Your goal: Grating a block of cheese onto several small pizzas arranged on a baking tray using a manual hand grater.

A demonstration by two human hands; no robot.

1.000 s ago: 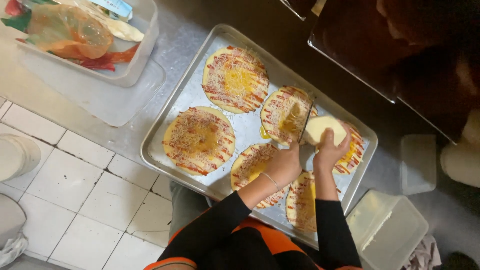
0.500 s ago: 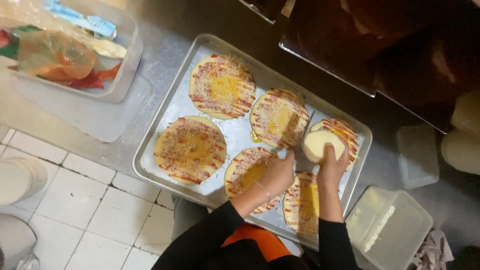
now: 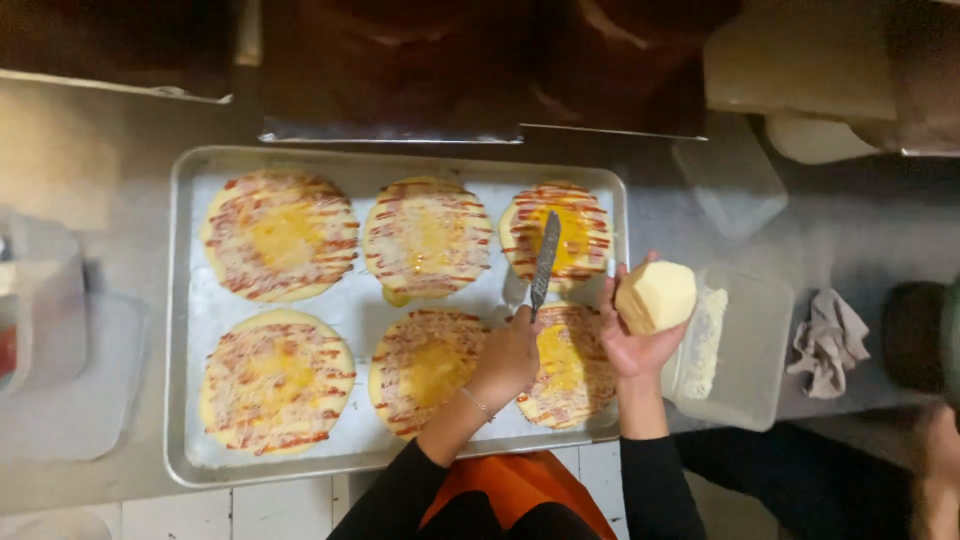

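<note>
A metal baking tray (image 3: 190, 300) on a steel counter holds several round flatbreads striped with red sauce and yellow in the middle. My left hand (image 3: 508, 360) hovers over the lower middle flatbread (image 3: 425, 370) and grips a narrow metal grater (image 3: 545, 260). The grater points up across the upper right flatbread (image 3: 580, 225). My right hand (image 3: 630, 340) is at the tray's right edge and holds a pale yellow block of cheese (image 3: 658, 295). The lower right flatbread (image 3: 560, 375) lies partly hidden under both hands.
To the right of the tray stands a clear plastic tub (image 3: 745, 400) with grated cheese inside, and its lid (image 3: 730, 185) lies behind it. A crumpled cloth (image 3: 825, 340) lies further right. More clear containers (image 3: 50, 330) stand left of the tray. White tiles (image 3: 250, 510) front the counter.
My right hand carried the cheese block from over the upper right flatbread to the tray's right edge. The grater now shows over that flatbread. The view turned, so the tray looks level.
</note>
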